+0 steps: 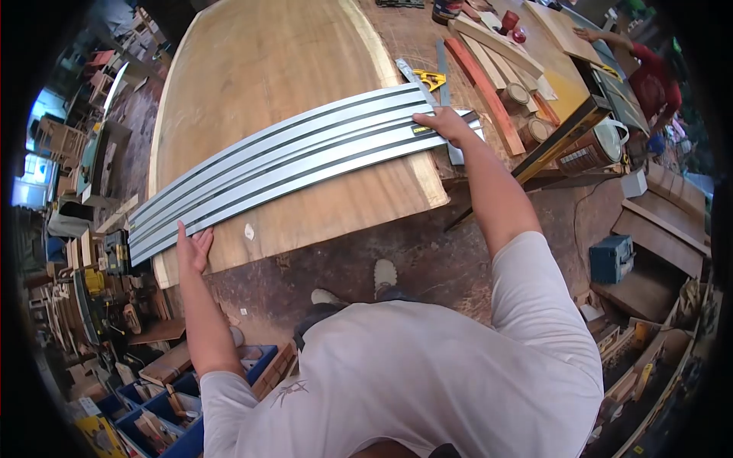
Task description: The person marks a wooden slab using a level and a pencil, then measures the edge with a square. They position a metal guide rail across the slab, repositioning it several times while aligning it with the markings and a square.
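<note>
A long silver guide rail [282, 145] with dark strips lies slantwise across a wide wooden slab [282, 53] with pale live edges. My right hand [448, 124] is closed on the rail near its right end, thumb on top beside a small yellow label; its other fingers are mostly hidden. Close to the rail's left end, my left hand [195, 250] touches the near edge, with thumb and fingers stretched and apart. Past the right end, a yellow square tool [430, 79] and a grey metal strip [443, 72] lie on the bench.
Right of the slab, the bench carries a red wooden bar [485, 95], loose boards [496, 46] and cans [514, 97]. A large bucket [592, 149] stands beyond. Another person [657, 84] is at the far right. Blue bins [160, 420] and a blue toolbox [612, 258] sit lower down.
</note>
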Tool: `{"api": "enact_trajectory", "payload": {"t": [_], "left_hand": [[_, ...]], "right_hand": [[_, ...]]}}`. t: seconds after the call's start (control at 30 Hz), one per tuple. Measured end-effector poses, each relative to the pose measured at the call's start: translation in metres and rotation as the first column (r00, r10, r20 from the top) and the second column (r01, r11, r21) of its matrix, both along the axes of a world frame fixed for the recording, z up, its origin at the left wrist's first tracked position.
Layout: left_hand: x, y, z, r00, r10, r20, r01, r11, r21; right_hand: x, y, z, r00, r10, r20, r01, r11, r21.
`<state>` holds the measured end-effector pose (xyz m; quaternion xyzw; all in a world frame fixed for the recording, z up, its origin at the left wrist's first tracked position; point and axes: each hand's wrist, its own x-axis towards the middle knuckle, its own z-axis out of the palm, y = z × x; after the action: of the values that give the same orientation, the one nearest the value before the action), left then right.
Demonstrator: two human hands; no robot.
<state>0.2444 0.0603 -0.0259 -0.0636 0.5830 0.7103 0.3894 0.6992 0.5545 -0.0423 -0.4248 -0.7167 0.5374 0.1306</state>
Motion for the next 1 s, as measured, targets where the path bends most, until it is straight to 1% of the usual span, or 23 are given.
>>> {"api": "enact_trajectory", "payload": {"t": [0.03,0.07,0.1,0.13,0.17,0.2,0.23,0.27,0.3,0.33,0.4,0.43,0.47,0.53,0.6,0.63,0.67,0.73,0.77,0.8,0.87,0.93,1.0], "left_hand": [[-0.007,0.002,-0.001,0.999,-0.031,-0.035,0.028,0.997,-0.069],[-0.015,0.006,-0.001,0.995,-0.064,-0.072,0.054,0.99,-0.131],[-0.023,0.012,0.0,0.999,0.014,-0.04,-0.02,0.991,-0.135],[-0.038,0.014,-0.008,0.999,-0.004,-0.042,-0.001,0.992,-0.125],[-0.057,0.014,-0.021,0.996,0.03,-0.085,-0.044,0.984,-0.173],[-0.068,0.018,-0.029,0.99,0.062,-0.129,-0.09,0.971,-0.221],[-0.075,0.026,-0.029,0.987,0.101,-0.124,-0.129,0.962,-0.24],[-0.08,0.032,-0.03,0.99,0.077,-0.118,-0.104,0.965,-0.241],[-0.09,0.033,-0.033,0.983,0.128,-0.135,-0.157,0.96,-0.232],[-0.097,0.045,-0.03,0.972,0.179,-0.151,-0.208,0.956,-0.208],[-0.107,0.06,-0.026,0.976,0.159,-0.15,-0.189,0.958,-0.214],[-0.114,0.068,-0.026,0.975,0.151,-0.164,-0.185,0.958,-0.217],[-0.121,0.077,-0.026,0.973,0.144,-0.181,-0.183,0.957,-0.225],[-0.134,0.095,-0.027,0.968,0.14,-0.21,-0.186,0.958,-0.217],[-0.141,0.1,-0.023,0.966,-0.072,-0.249,-0.039,0.911,-0.411],[-0.133,0.101,-0.016,0.958,-0.093,-0.271,-0.049,0.879,-0.474],[-0.124,0.098,-0.01,0.958,-0.079,-0.276,-0.064,0.878,-0.475],[-0.104,0.086,-0.003,0.948,-0.195,-0.25,0.04,0.856,-0.515],[-0.054,0.093,0.022,0.925,-0.205,-0.32,-0.038,0.788,-0.615],[-0.018,0.088,0.018,0.935,-0.174,-0.31,-0.064,0.777,-0.626],[0.049,0.068,0.009,0.845,-0.248,-0.473,0.009,0.892,-0.451],[0.12,0.055,-0.011,0.862,-0.161,-0.48,0.019,0.958,-0.287],[0.19,0.072,-0.004,0.871,-0.078,-0.484,-0.073,0.956,-0.284]], "right_hand": [[-0.006,-0.011,0.019,1.0,-0.002,-0.013,0.002,1.0,0.007],[-0.014,0.005,-0.007,1.0,0.005,-0.031,-0.004,0.999,0.035],[-0.019,0.007,-0.001,0.998,-0.023,0.054,0.014,0.988,0.152],[-0.025,0.0,0.01,0.988,-0.066,0.137,0.027,0.963,0.268],[-0.027,-0.013,0.033,0.987,-0.072,0.142,0.036,0.97,0.242],[-0.033,-0.012,0.02,0.998,-0.065,0.022,0.049,0.899,0.435],[-0.038,-0.017,0.035,0.988,-0.09,0.127,0.026,0.899,0.437],[-0.041,-0.026,0.049,0.965,-0.118,0.235,0.006,0.903,0.429],[-0.045,-0.024,0.038,0.959,-0.189,0.212,0.087,0.906,0.414],[-0.05,-0.027,0.043,0.928,-0.243,0.282,0.102,0.895,0.435],[-0.059,-0.032,0.048,0.936,-0.288,0.201,0.155,0.852,0.5],[-0.063,-0.031,0.058,0.955,-0.206,0.215,0.113,0.918,0.38],[-0.071,-0.025,0.06,0.951,-0.221,0.214,0.124,0.912,0.39],[-0.088,-0.009,0.059,0.893,-0.272,0.357,0.115,0.907,0.405],[-0.093,0.004,0.056,0.893,-0.279,0.353,0.131,0.912,0.388],[-0.086,0.012,0.053,0.905,-0.345,0.248,0.246,0.902,0.355],[-0.076,0.021,0.05,0.899,-0.415,0.139,0.359,0.881,0.307],[-0.031,0.042,0.035,0.879,-0.418,0.229,0.231,0.794,0.562],[-0.008,0.038,0.037,0.869,-0.287,0.403,0.044,0.856,0.515],[0.013,0.032,0.04,0.814,-0.138,0.565,-0.153,0.886,0.437],[0.056,0.026,0.005,0.939,0.044,0.342,-0.259,0.745,0.614],[0.065,0.025,0.002,0.929,0.109,0.355,-0.324,0.703,0.633],[0.074,0.033,-0.008,0.923,0.153,0.354,-0.361,0.663,0.656]]}}
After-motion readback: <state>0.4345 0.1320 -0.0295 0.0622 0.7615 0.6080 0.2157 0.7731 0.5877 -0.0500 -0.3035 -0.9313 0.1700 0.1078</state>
